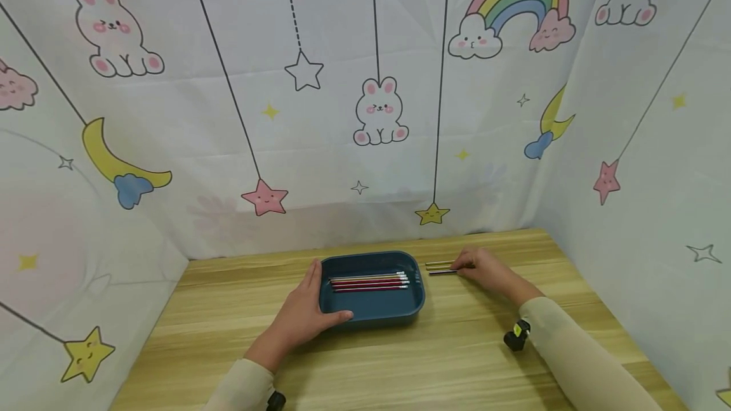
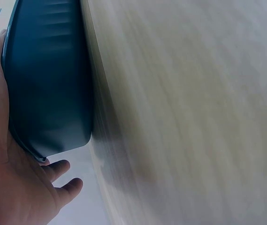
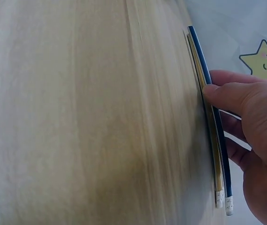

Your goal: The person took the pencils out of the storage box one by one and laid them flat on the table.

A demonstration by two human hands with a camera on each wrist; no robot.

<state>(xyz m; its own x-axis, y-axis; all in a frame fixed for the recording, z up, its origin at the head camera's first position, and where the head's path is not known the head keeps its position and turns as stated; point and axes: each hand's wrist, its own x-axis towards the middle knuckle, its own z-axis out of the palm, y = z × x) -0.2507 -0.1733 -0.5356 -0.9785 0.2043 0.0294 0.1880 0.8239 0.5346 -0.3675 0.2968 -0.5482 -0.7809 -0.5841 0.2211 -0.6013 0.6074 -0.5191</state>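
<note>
A dark blue rectangular tray [image 1: 371,319] sits on the table, with several red and gold pencils [image 1: 368,283] lying side by side inside, white erasers to the right. My left hand [image 1: 305,306] rests on its left front corner, straight fingers along the left side and thumb along the front rim. In the left wrist view the palm [image 2: 16,183] lies against the tray wall [image 2: 49,84]. Right of the tray, my right hand [image 1: 485,269] pinches a dark blue pencil [image 3: 220,136] between thumb and fingers. A gold pencil [image 3: 212,126] lies close beside it.
The wooden table [image 1: 445,360] carries all of this. White cloth with printed rabbits and stars hangs behind [image 1: 320,163] and on both sides. In the head view, two slim pencils [image 1: 436,266] lie beyond the dark one. A small black device [image 1: 516,335] is on the right wrist.
</note>
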